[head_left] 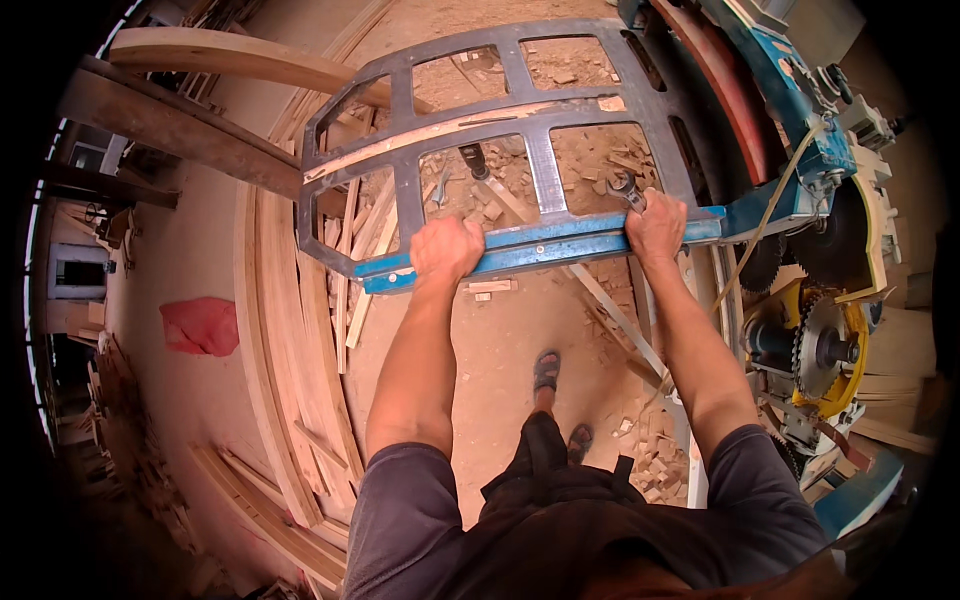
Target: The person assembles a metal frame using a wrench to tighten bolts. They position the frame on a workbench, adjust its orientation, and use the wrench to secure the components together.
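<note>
A blue metal rail (545, 246) runs along the near edge of a grey steel frame (405, 140) with several rectangular openings. Over the rail's left part, my left hand (447, 248) is closed, knuckles up. My right hand (657, 224) is closed around a wrench (627, 186) and rests at the rail's right end. The wrench's open jaw sticks out above the fist, over one of the openings; its handle is hidden in the hand. A strip of light wood (450, 130) lies along the frame's middle bar.
At the right stands a blue machine (790, 110) with a toothed circular blade (818, 348) beside a yellow guard. Long wooden boards (285, 350) lie on the floor at the left, near a red cloth-like piece (200, 326). Wood offcuts (655, 465) lie near my feet. A curved beam (220, 52) reaches in from the upper left.
</note>
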Demonstrator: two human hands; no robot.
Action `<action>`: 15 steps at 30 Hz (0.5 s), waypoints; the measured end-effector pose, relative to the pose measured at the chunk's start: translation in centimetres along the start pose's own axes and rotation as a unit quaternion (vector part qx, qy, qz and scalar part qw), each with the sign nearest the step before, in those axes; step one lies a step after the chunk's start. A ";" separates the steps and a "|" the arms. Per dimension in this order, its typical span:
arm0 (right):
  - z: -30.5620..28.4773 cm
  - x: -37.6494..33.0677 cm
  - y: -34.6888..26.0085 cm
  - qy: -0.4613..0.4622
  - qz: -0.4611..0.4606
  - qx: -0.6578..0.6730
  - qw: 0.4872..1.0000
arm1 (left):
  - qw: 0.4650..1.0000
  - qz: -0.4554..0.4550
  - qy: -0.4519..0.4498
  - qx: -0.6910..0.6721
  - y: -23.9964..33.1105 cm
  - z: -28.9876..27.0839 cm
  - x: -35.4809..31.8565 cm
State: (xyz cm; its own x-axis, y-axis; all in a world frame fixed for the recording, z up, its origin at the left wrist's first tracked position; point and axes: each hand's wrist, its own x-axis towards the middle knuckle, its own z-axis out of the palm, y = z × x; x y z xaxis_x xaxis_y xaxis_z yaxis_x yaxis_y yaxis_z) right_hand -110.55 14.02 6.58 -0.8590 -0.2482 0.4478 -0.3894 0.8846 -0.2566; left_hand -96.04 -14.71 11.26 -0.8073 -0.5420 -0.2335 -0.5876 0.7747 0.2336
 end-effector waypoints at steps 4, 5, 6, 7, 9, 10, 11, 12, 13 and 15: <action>1.2 1.5 -0.4 -0.001 0.002 -0.004 1.000 | 1.000 0.002 -0.015 0.007 -0.2 -0.4 2.1; 1.3 1.6 -0.2 0.004 -0.005 0.001 1.000 | 1.000 0.001 -0.017 0.003 0.0 -0.4 2.2; 1.3 1.8 0.0 0.009 -0.011 0.006 1.000 | 1.000 0.001 -0.018 -0.001 0.4 -0.4 2.2; 1.5 1.6 0.2 0.014 -0.014 0.014 1.000 | 1.000 0.002 -0.021 -0.001 0.6 -0.4 2.3; 1.8 1.6 0.5 0.005 -0.014 0.010 1.000 | 1.000 -0.002 -0.009 -0.001 0.5 0.2 2.4; 2.0 1.6 0.6 0.000 -0.014 0.007 1.000 | 1.000 -0.004 -0.002 -0.001 0.6 0.4 2.4; 2.0 1.4 0.8 0.005 -0.015 0.009 1.000 | 1.000 -0.003 0.010 -0.013 0.7 0.5 2.4; 1.9 1.2 1.0 0.010 -0.017 0.010 1.000 | 1.000 -0.004 0.016 -0.016 1.0 0.7 1.9; 2.0 1.2 1.2 0.018 -0.020 0.011 1.000 | 0.999 -0.003 0.025 -0.022 1.2 0.9 1.4; 2.3 1.1 1.3 0.034 -0.005 0.013 0.999 | 0.999 0.003 0.030 -0.022 1.4 1.3 0.9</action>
State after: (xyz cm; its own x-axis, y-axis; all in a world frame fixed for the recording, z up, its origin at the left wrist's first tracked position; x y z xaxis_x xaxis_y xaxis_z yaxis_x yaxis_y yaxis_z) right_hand -112.79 14.00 4.75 -0.8311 -0.2281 0.5072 -0.4065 0.8716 -0.2740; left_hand -97.56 -13.71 10.14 -0.8120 -0.5569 -0.1746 -0.5832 0.7641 0.2756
